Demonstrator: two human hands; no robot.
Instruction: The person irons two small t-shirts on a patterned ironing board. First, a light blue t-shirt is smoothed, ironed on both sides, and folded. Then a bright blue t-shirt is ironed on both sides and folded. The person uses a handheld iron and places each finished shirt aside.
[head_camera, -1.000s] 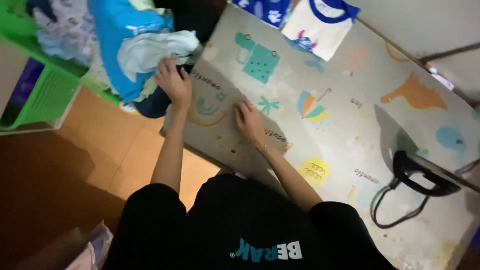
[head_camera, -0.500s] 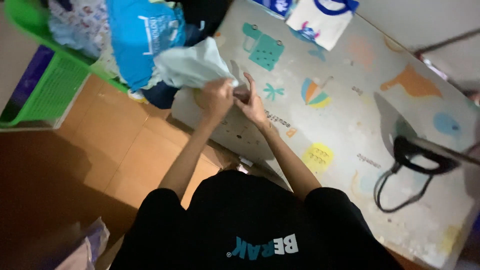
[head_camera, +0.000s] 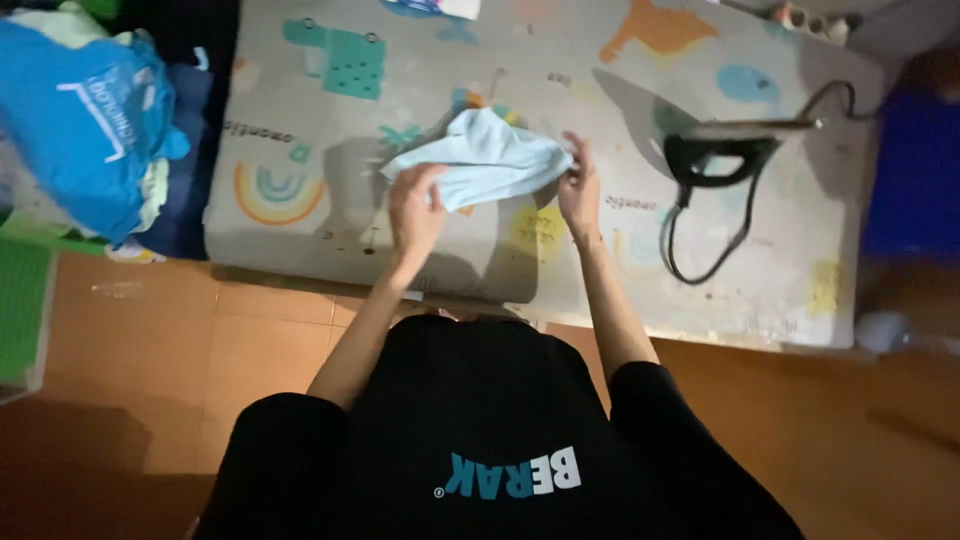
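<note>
I have the cloth (head_camera: 485, 165) stretched between both hands, just above the mat (head_camera: 420, 250). My left hand (head_camera: 415, 210) has its fingers curled over the cloth's left end, gripping it. My right hand (head_camera: 580, 190) pinches the right end between thumb and fingers. The iron (head_camera: 725, 155) stands to the right of it, apart.

The single head-worn camera looks steeply down from above the person's black-shirted chest, facing forward over both forearms onto the pale padded counter printed with coloured animal shapes (head_camera: 300, 240), close enough that it spans most of the frame, with orange floor tiles (head_camera: 150, 350) below.
</note>
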